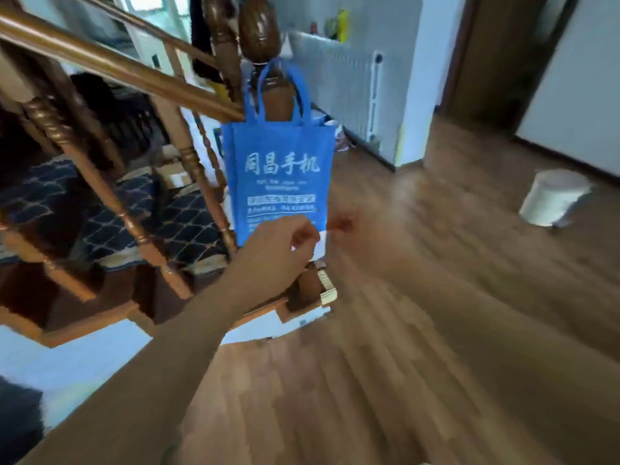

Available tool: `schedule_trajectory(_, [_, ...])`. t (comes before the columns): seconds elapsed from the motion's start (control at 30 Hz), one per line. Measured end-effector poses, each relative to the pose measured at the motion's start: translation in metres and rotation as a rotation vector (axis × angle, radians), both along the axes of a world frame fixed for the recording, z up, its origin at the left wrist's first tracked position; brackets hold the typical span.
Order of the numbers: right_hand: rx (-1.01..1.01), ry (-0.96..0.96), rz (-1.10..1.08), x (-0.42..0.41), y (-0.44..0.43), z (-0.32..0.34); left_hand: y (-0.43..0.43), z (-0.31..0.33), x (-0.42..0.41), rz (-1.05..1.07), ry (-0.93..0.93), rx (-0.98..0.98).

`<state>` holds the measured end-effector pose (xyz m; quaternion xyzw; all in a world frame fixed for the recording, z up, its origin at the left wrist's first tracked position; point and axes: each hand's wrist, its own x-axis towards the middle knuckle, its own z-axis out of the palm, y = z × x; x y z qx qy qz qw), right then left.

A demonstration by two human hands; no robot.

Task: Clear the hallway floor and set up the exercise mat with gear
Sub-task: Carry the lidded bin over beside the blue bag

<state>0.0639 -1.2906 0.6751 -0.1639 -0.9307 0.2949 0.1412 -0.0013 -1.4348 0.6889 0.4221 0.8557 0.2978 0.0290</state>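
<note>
A blue fabric bag (281, 176) with white printed characters hangs by its handles from the dark wooden newel post (260, 31) at the foot of a staircase. My left hand (278, 250) reaches in from the lower left, its fingers curled on the bag's bottom edge near the right corner, where a bit of white shows. My right hand (340, 226) is a motion-blurred smear just right of that corner, with red at the fingertips. Its grip cannot be made out. No exercise mat is in view.
The wooden handrail (110, 65) and turned balusters run along the left, over stairs with a dark patterned carpet (110, 216). A white bin (553, 199) stands on the wood floor (369, 380) at the right. A white radiator (339, 85) lines the far wall beside a brown door (496, 55).
</note>
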Motion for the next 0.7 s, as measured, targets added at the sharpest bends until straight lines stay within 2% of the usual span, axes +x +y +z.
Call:
schedule_trajectory(0.2, [0.093, -0.020, -0.327, 0.069, 0.180, -0.004, 0.213, 0.002, 0.033, -0.324, -0.068, 0.052])
schedule_trajectory(0.47, [0.078, -0.040, -0.660, 0.145, 0.361, -0.001, 0.434, -0.013, 0.068, -0.544, -0.094, 0.034])
schedule_trajectory(0.7, [0.021, -0.093, -0.845, 0.157, 0.493, -0.021, 0.588, -0.036, 0.061, -0.707, -0.059, -0.003])
